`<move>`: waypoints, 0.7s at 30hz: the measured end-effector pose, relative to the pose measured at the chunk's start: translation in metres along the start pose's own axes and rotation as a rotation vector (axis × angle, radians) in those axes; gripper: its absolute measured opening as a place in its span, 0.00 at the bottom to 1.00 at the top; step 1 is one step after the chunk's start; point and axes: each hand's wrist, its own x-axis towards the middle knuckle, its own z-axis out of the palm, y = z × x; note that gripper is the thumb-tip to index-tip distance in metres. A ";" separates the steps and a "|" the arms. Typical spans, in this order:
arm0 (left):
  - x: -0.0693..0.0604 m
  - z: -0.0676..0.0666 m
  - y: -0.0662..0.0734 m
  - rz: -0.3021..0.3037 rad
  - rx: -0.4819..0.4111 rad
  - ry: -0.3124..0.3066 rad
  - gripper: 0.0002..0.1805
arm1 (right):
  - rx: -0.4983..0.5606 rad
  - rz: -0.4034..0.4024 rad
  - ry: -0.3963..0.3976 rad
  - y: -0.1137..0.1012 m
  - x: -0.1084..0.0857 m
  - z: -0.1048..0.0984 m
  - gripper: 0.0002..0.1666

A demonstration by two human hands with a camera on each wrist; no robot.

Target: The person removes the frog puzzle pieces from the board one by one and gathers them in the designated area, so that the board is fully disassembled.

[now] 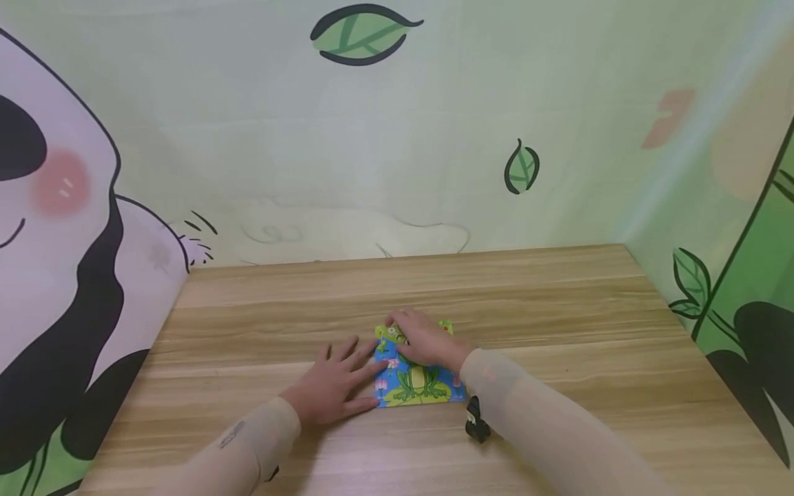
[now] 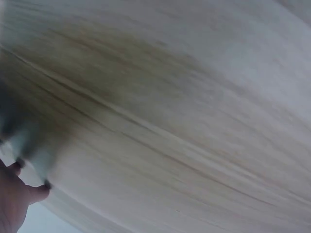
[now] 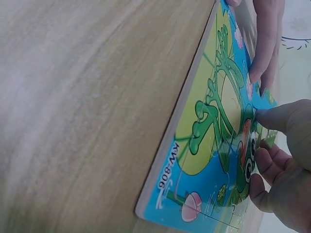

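A frog puzzle (image 1: 418,386) in blue, green and yellow lies flat on the wooden table. The left hand (image 1: 335,386) is spread with its fingertips at the puzzle's left edge; part of it shows at the lower left corner of the left wrist view. Over the puzzle's upper part, the right hand (image 1: 424,339) has thumb and fingers bent. The right wrist view shows this hand (image 3: 291,165) pinching a green puzzle piece (image 3: 271,140) beside the frog's eyes. A blue and green piece (image 3: 264,100) sits slightly raised near the thumb. The hand covers part of the puzzle's top.
The wooden table (image 1: 248,303) reaches back to a light green wall cloth (image 1: 397,151) with leaf drawings. A panda drawing (image 1: 56,275) covers the left side. A small black object (image 1: 476,421) is at the right sleeve.
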 end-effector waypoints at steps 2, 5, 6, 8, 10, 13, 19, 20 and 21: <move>0.001 0.001 -0.002 0.008 -0.006 -0.006 0.38 | 0.007 0.004 0.000 0.000 0.000 0.000 0.27; 0.001 0.003 -0.004 0.018 -0.003 0.003 0.38 | 0.023 0.013 0.008 0.000 0.000 0.000 0.24; 0.001 0.004 -0.005 0.021 -0.002 0.010 0.38 | 0.028 0.017 0.011 0.000 -0.001 0.000 0.23; 0.001 0.005 -0.006 0.027 0.003 0.027 0.38 | 0.037 0.021 0.017 -0.001 -0.001 -0.001 0.22; 0.001 0.006 -0.006 0.031 0.007 0.043 0.38 | 0.042 0.023 0.022 -0.001 -0.001 -0.001 0.22; 0.001 0.007 -0.006 0.030 0.004 0.051 0.38 | 0.055 0.031 0.025 -0.001 0.000 -0.001 0.21; 0.000 0.009 -0.006 0.027 -0.005 0.049 0.38 | 0.105 0.056 0.042 0.000 0.001 0.000 0.19; 0.000 0.009 -0.006 0.027 -0.001 0.051 0.38 | 0.114 0.056 0.051 0.001 0.001 0.000 0.18; 0.000 0.009 -0.006 0.026 0.002 0.053 0.38 | 0.127 0.054 0.060 0.001 0.001 0.000 0.18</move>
